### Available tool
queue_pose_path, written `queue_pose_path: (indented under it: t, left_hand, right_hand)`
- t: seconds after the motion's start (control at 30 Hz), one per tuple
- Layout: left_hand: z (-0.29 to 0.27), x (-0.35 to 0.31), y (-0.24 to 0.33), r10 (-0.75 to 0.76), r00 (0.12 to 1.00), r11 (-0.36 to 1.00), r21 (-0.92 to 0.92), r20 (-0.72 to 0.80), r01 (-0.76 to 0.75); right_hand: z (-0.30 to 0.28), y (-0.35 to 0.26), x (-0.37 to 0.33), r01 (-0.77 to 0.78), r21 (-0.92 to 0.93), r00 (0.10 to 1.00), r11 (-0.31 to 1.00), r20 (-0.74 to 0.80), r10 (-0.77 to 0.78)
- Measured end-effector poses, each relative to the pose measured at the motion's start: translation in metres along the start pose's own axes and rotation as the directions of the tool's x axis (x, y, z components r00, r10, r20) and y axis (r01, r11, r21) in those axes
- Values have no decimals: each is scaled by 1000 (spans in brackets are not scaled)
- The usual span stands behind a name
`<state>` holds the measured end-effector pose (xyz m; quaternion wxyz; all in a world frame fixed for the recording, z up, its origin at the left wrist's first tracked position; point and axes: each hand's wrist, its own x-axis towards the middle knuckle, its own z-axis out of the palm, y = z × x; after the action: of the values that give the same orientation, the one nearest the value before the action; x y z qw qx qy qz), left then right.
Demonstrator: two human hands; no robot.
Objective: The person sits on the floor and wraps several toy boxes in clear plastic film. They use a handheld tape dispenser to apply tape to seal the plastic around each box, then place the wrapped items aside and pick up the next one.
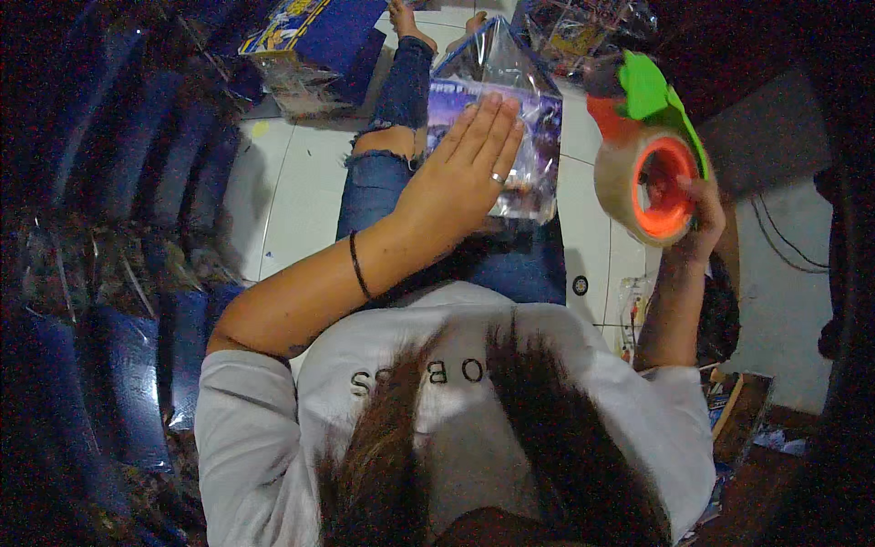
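Across my lap lies a purple printed packet in clear plastic wrap [538,123], its glossy film coming to a point at the far end. My left hand [476,150] rests flat on it, fingers stretched out, with a ring on one finger. To the right, my right hand [706,214] grips a tape dispenser [645,87] with a bright green and orange body. A wide roll of brown tape [615,187] on an orange core sits in it, seen from the side. The dispenser is held in the air, apart from the packet.
Rows of dark blue plastic-wrapped packages [128,383] line the left side. A blue box with a yellow print [310,36] lies at the far left, and more clear-wrapped items [592,32] at the far right. White floor tiles [296,191] show beside my legs.
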<state>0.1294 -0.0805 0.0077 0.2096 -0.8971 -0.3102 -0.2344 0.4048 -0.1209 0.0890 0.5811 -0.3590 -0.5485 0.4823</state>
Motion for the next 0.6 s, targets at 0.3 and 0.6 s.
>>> queue_pose_path:
  t: [0.3,0.6]
  left_hand:
    - [10,-14,7,-79,994,978,-198,-81,61]
    - [-17,-1,-56,-341,926,774,-607,-159,181]
  right_hand:
    - [136,-76,95,763,-533,622,365,759,-190]
    - [8,-56,96,19,-281,974,960,-212,-81]
